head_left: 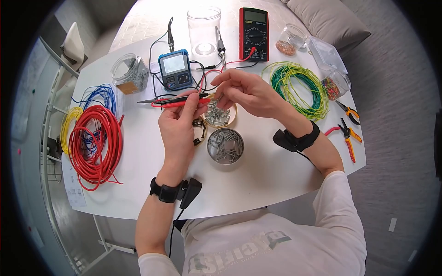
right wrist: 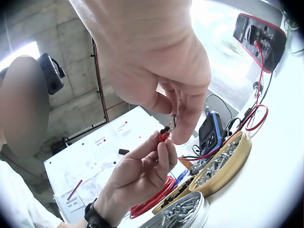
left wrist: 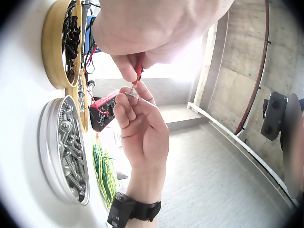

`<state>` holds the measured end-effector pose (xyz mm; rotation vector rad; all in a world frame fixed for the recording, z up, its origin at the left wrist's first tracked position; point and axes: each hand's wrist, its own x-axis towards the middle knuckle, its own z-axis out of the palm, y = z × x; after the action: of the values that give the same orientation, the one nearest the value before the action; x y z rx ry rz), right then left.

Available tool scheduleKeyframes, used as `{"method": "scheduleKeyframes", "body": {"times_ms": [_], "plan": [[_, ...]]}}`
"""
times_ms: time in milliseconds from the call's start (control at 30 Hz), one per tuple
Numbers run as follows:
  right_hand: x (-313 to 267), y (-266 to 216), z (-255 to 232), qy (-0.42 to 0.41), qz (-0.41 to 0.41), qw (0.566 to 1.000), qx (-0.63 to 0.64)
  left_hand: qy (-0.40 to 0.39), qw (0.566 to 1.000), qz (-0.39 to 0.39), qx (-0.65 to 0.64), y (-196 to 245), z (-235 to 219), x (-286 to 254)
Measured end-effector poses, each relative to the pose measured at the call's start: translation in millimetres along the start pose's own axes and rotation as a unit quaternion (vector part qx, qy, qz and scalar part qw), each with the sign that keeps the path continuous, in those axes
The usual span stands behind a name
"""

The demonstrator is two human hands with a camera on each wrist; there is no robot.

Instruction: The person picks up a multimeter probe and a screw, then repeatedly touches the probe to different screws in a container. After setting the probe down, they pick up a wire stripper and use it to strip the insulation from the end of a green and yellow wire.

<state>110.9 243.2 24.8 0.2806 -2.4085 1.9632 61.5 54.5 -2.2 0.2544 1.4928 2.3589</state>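
Note:
My left hand [head_left: 180, 126] grips a red test probe [head_left: 177, 105] and a black test probe [head_left: 168, 100] together, their tips pointing right. Opposite, my right hand [head_left: 251, 95] pinches a small, thin metal piece [right wrist: 174, 121] between thumb and fingers. In both wrist views the probe tips meet this piece, which is too small to name more exactly. Below the hands stand a silver tin [left wrist: 51, 156] of screws, a yellow round container [right wrist: 240, 159] of silver screws and another yellow container [left wrist: 53, 52] of dark screws.
Behind the hands are a blue handheld tester [head_left: 175, 69], a red multimeter [head_left: 254, 37], a soldering iron [head_left: 221, 46] and a clear jar [head_left: 204, 23]. Red wire [head_left: 94, 152] coils at left, green-yellow wire [head_left: 299, 87] at right, near pliers [head_left: 350, 138]. Probe leads cross the middle.

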Motion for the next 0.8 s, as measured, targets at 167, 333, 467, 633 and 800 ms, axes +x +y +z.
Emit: {"method": "scheduleKeyframes", "body": {"times_ms": [167,333,467,633,800], "plan": [[-0.2,0.4,-0.3,0.036,0.034,0.998,-0.025,0.017,1.0,0.012,-0.002,1.7,0.3,-0.1],[-3.8,-9.1,0.4,0.026,0.04,0.989,-0.139,0.039,0.999,0.033,-0.014,3.5,0.9,-0.4],[-13.2,-16.1,8.9,-0.171,0.003,0.932,-0.32,0.044,0.998,0.044,-0.017,1.8,-1.1,0.9],[-26.7,-16.2,31.7,-0.248,0.004,0.842,-0.479,0.037,0.998,0.039,-0.024,0.4,-1.3,0.9],[-30.6,-16.5,38.2,-0.242,-0.007,0.831,-0.501,0.035,0.999,0.026,-0.021,3.7,0.6,-0.7]]}}
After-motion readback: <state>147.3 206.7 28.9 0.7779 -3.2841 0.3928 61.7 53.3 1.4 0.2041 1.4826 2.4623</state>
